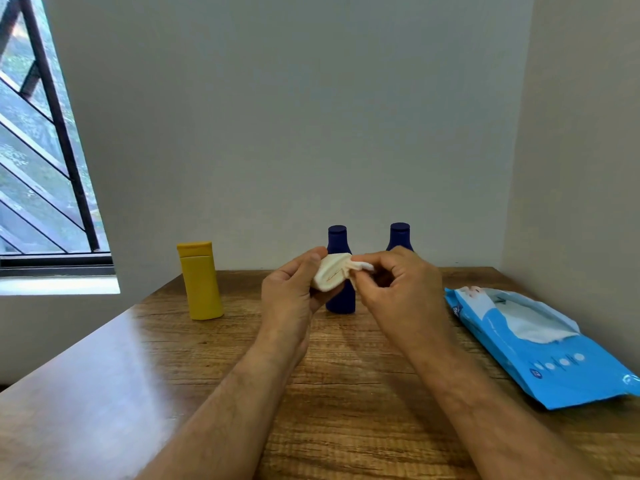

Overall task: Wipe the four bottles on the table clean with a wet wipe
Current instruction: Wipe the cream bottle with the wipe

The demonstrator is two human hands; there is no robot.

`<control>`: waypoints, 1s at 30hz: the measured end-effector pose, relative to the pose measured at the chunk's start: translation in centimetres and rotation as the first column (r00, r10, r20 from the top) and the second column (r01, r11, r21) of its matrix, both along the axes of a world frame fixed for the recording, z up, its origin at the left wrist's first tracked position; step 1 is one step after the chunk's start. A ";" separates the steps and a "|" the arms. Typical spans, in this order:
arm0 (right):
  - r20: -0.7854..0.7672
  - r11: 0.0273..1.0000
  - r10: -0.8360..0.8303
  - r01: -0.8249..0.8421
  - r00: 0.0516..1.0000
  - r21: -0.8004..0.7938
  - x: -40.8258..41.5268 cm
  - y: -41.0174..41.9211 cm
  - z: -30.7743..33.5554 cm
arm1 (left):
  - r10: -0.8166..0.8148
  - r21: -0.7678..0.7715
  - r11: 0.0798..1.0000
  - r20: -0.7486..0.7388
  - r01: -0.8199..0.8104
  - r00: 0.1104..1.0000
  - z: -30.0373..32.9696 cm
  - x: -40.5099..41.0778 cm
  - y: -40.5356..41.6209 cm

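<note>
Right, from the head view, our only one, we have both hands up in front of us over the table [346, 393], and they are sharing one job. Our left hand [294, 289] cradles a small cream-white bottle [329, 277], fingers curled round it and thumb on top, tilted toward the other side so its end is offered up. Our right hand [391, 282] pinches a wet wipe [362, 266] between thumb and fingers and presses it against that end, which looks like wiping in progress; we judge the lift off the table is there to let the wipe reach all round. Behind the hands, two dark blue bottles stand upright near the wall: the nearer blue bottle [339, 303] is partly hidden by the white one, and the far blue bottle [400, 235] shows only its cap and shoulders above our right hand. Well off to the left, the yellow bottle [202, 285] stands alone, upright. To the right lies the blue wipe pack [540, 358], flap open with a sheet showing, handy for a fresh one. How many bottles are already clean, we cannot tell.
</note>
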State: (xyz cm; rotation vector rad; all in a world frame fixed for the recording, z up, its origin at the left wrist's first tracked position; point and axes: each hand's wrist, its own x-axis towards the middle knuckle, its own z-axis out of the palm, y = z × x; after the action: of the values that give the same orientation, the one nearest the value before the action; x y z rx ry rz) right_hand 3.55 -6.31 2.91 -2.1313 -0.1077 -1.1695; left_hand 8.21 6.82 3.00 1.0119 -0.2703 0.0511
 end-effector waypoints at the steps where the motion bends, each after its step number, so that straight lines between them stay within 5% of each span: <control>1: -0.005 1.000 0.007 -0.007 1.000 -0.004 -0.1 0.1 0.0 | 0.002 -0.004 1.000 0.000 -0.002 1.000 -0.1 0.0 0.0; 8: -0.093 0.966 0.138 -0.155 0.986 -0.207 -0.7 1.6 -0.6 | -0.018 -0.037 0.999 -0.002 0.018 1.000 -0.2 0.2 0.0; 18: 0.009 0.999 -0.013 0.012 1.000 0.045 -0.2 0.0 0.0 | -0.085 -0.008 0.996 0.029 0.086 0.996 -0.4 0.1 0.1; 30: -0.011 0.957 0.106 -0.105 0.994 -0.270 -0.6 1.7 -0.7 | -0.110 -0.070 0.991 0.007 0.111 0.994 -0.5 0.7 0.0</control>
State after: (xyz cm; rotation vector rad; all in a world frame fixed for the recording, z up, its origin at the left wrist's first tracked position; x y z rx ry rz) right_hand 2.93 -4.66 2.25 -2.3280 -0.3989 -1.1493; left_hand 8.89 6.86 2.50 0.9256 -0.3250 -0.0381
